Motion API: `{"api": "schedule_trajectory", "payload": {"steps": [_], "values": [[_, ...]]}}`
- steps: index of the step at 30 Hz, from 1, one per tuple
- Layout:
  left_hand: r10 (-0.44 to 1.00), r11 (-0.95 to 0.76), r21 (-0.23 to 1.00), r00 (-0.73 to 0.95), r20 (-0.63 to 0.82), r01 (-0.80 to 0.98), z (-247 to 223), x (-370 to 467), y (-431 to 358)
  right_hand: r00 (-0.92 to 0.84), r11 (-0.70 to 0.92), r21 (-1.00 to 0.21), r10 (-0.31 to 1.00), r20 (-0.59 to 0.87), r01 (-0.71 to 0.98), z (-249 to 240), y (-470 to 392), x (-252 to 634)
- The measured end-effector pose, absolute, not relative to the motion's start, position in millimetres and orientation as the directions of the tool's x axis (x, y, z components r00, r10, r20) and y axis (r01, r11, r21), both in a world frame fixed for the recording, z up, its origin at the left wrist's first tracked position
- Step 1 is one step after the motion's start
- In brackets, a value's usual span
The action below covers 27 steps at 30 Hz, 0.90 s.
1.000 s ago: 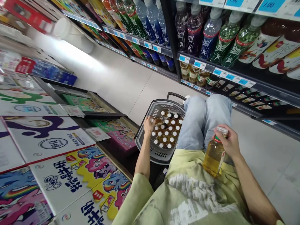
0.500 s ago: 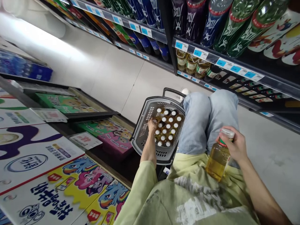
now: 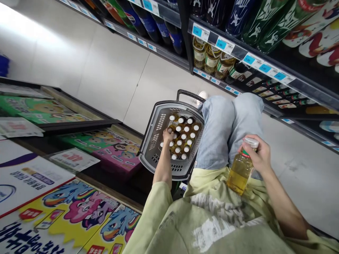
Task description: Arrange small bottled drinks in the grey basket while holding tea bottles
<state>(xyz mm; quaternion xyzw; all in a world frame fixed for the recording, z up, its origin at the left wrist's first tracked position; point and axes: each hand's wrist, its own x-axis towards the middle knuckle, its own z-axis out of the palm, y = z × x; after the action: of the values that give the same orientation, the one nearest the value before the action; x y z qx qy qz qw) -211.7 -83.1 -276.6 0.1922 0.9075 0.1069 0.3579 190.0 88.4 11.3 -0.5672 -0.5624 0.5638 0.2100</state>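
Observation:
My right hand (image 3: 261,155) is closed round the neck of a clear bottle of yellow liquid (image 3: 239,174), with a clear cap and a red-and-green neck label. It is held tilted over my lap. My left hand (image 3: 167,135) reaches down into a grey shopping basket (image 3: 150,164) on the floor, its fingers round the top of a bottle near the left side of the group. Several white-capped bottles (image 3: 186,128) of amber liquid stand packed together in that basket. The body of the bottle at my left hand is mostly hidden.
Shelves with price tags (image 3: 225,44) hold large soda bottles (image 3: 239,16), with yellow bottles (image 3: 212,58) and dark bottles on the lower level. Stacked cartons (image 3: 87,208) and boxed goods (image 3: 116,148) stand close on the left. The basket's handle (image 3: 189,92) points toward the aisle floor (image 3: 111,67).
The view has shifted, so the basket and both hands appear slightly further left and higher. My right hand keeps its bottle; my left hand stays among the bottles in the basket.

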Motion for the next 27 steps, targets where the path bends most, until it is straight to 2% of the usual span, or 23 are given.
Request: {"api": "schedule_trajectory", "payload": {"steps": [5,10,16,19,21,24,27], "values": [[0.432,0.874,0.455,-0.702,-0.566,0.171,-249,-180,-96,-0.273,-0.289,-0.874,0.871,-0.409,0.39,12,88,186],[0.434,0.814,0.577,-0.721,-0.54,0.058,-217,-97,-101,-0.273,-0.291,-0.87,0.868,-0.415,0.398,11,86,184],[0.484,0.715,0.695,-0.664,-0.569,-0.074,-170,-33,-83,-0.305,-0.274,-0.894,0.87,-0.388,0.355,6,84,190],[0.512,0.572,0.803,-0.691,-0.51,-0.169,-121,-42,-61,-0.342,-0.313,-0.916,0.857,-0.386,0.252,8,82,193],[0.594,0.38,0.906,-0.701,-0.395,-0.189,-76,-49,-44,-0.366,-0.34,-0.926,0.851,-0.376,0.162,9,77,198],[0.838,0.156,0.974,-0.5,-0.219,-0.165,-5,-41,-18,-0.394,-0.333,-0.941,0.858,-0.329,0.059,9,64,211],[0.973,0.098,0.992,-0.203,-0.112,-0.076,50,-10,-2,-0.465,-0.248,-0.964,0.845,-0.265,0.1,13,42,225]]}}
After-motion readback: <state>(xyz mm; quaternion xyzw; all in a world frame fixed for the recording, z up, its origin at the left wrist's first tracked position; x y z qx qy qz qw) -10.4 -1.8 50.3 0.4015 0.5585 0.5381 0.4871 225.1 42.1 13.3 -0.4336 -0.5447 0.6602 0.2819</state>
